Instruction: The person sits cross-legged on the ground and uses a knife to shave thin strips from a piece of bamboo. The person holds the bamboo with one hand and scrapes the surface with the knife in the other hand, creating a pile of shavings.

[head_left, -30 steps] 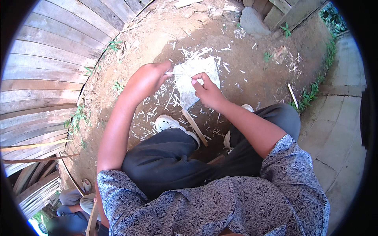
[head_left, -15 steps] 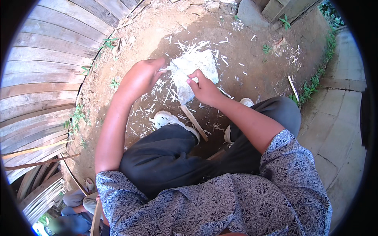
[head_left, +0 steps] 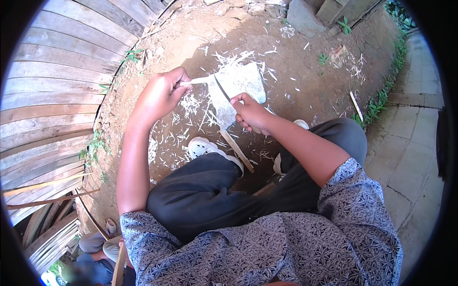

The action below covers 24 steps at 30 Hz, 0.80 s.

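Seated with knees apart, keep the right hand (head_left: pixel 250 114) clenched on the knife (head_left: pixel 222 88), edge angled away toward twelve o'clock, shaving thinly while the left hand (head_left: pixel 160 95), fisted around the pale stick (head_left: pixel 195 81), holds it steady above the shavings (head_left: pixel 191 105).

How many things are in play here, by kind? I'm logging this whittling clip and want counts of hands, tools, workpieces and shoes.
Hands: 2, left hand and right hand
Knife: 1
Pale stick: 1
Flat grey slab: 1
White shoes: 2, left shoe and right shoe
Total: 7
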Motion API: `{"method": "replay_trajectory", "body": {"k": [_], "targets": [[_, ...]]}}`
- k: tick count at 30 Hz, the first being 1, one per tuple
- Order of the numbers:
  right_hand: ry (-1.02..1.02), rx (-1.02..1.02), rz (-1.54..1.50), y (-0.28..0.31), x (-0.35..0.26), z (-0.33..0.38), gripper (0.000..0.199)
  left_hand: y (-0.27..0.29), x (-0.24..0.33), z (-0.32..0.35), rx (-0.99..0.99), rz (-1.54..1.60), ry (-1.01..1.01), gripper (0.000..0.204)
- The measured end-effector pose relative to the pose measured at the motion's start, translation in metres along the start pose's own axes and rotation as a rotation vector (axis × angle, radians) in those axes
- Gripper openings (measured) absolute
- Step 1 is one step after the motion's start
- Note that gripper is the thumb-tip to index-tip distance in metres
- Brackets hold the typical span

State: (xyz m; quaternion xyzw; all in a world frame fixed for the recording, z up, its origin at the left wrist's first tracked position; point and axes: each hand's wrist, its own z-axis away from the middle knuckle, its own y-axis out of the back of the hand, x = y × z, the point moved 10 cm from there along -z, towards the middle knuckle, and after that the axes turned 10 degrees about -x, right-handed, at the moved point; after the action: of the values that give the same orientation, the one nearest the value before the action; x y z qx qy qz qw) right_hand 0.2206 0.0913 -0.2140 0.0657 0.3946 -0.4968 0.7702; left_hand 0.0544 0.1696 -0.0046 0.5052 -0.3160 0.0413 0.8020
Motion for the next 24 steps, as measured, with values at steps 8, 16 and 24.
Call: {"method": "replay_trajectory", "body": {"k": [8, 16, 24], "targets": [[0.284, 0.120, 0.452, -0.015, -0.052, 0.032, 0.035, -0.027, -0.014, -0.003, -0.123, 0.136, 0.010, 0.002], [0.399, 0.219, 0.527, -0.004, -0.043, 0.009, 0.029, -0.030, -0.012, -0.006, -0.130, 0.117, 0.012, 0.003], [0.181, 0.292, 0.664, 0.074, 0.065, -0.028, 0.029, -0.028, 0.002, -0.009, -0.121, 0.106, -0.056, 0.005]]}}
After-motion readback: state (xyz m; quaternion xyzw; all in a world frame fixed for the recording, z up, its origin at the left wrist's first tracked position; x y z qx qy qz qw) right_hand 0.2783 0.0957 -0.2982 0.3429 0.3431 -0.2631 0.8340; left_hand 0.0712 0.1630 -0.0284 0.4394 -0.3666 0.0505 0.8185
